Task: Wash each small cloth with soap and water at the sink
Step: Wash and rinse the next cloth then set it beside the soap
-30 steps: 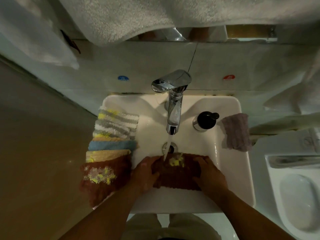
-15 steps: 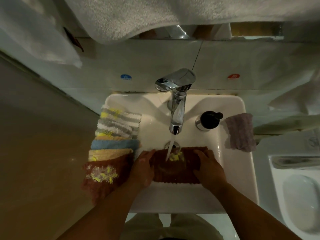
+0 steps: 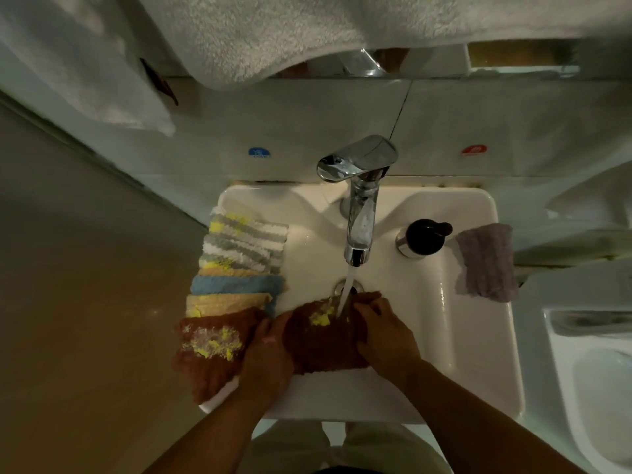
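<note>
Under the running tap (image 3: 359, 213), the brown cloth (image 3: 325, 340) lies crosswise. The left hand (image 3: 266, 354) grips its left end, the right hand (image 3: 386, 336) its right.

Dim light, pale tiled wall (image 3: 307, 121), white towel (image 3: 273, 32) hanging above.

Sink (image 3: 478, 336): stacked cloths (image 3: 239, 268), soap bottle (image 3: 422, 237)

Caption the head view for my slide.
Left hand and right hand grip a brown cloth under the running faucet; a stack of cloths lies on the sink's rim.
</note>
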Demonstrator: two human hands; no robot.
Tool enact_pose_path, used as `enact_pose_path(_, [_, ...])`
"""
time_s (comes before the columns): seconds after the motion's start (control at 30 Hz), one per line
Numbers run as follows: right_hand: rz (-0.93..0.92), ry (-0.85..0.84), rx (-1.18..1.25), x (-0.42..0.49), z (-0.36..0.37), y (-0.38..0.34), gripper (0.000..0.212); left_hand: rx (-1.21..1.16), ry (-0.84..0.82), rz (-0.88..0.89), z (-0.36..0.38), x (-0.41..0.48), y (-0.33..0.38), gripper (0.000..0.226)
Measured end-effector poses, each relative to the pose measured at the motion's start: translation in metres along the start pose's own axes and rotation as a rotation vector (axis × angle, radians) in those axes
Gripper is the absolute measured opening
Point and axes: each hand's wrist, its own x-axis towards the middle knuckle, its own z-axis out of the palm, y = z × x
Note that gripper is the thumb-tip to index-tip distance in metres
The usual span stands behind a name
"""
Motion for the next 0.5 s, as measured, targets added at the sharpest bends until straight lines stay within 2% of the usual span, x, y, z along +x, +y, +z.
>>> enact_pose_path(0.17, [-0.001, -0.030, -0.036, -0.014, 0.007, 0.014, 0.071, -0.012, 0.007, 0.014, 0.001, 0.005, -0.008, 0.066])
enact_pose_path(0.3, [0.056, -0.020, -0.054, -0.024, 0.001, 0.030, 0.076, -0.011, -0.070, 0.087, 0.006, 0.011, 0.005, 0.066])
enact_pose_path(0.5, [0.134, -0.024, -0.091, -0.033, -0.018, 0.043, 0.069, -0.026, -0.107, 0.195, 0.016, 0.027, 0.028, 0.063])
